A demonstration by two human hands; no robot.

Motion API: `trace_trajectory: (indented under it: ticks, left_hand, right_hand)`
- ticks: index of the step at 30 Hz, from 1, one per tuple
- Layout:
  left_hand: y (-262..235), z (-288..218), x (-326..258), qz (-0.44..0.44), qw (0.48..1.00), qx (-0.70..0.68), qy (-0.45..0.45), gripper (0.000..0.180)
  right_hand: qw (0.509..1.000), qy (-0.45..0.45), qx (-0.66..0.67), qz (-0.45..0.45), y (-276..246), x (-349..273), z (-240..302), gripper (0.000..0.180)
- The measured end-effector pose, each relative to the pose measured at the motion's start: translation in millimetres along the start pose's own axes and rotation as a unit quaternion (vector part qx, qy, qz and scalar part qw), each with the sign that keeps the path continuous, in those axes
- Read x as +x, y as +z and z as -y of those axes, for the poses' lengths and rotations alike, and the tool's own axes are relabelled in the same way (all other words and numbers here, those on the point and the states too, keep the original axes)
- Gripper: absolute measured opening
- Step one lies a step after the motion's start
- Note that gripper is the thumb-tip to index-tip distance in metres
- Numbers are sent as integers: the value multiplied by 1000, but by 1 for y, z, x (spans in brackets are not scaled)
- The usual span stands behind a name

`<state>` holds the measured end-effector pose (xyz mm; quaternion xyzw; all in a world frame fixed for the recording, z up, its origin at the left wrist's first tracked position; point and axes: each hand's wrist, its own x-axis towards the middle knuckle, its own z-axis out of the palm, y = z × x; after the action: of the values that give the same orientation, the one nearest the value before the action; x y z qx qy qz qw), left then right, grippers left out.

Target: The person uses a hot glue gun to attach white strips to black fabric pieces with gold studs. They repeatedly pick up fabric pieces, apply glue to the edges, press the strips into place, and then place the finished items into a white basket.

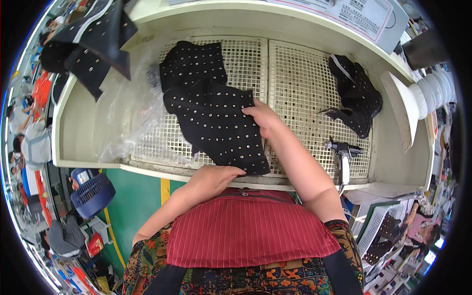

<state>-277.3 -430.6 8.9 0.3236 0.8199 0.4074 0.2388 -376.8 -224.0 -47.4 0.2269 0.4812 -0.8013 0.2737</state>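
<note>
A black piece of fabric dotted with small shiny studs (211, 105) lies spread on the grid floor of a cream tray in front of me. On its right edge, my right hand (264, 118) pinches the fabric between thumb and fingers. My left hand (212, 180) is at the near edge, its fingers together with the tips at the fabric's lower rim; the thumb side is partly hidden. A smaller dark studded piece with a white strip (358, 96) lies crumpled at the right of the tray.
Clear plastic film (135, 125) lies left of the fabric. More studded dark fabric (93, 46) hangs over the tray's far left rim (64, 123). A silver air gun (344, 160) rests at the near right. A white funnel-shaped hood on a hose (410, 103) stands at the right.
</note>
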Motion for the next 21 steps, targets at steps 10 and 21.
trace_trajectory:
  ticks: [10, 21]
  left_hand:
    - [18, 1, 76, 5, 995, 49, 82, 20]
    - [70, -12, 112, 104, 968, 185, 133, 48]
  right_hand:
    - [956, -263, -57, -117, -70, -2, 37, 50]
    - [821, -310, -385, -287, -155, -114, 19, 48]
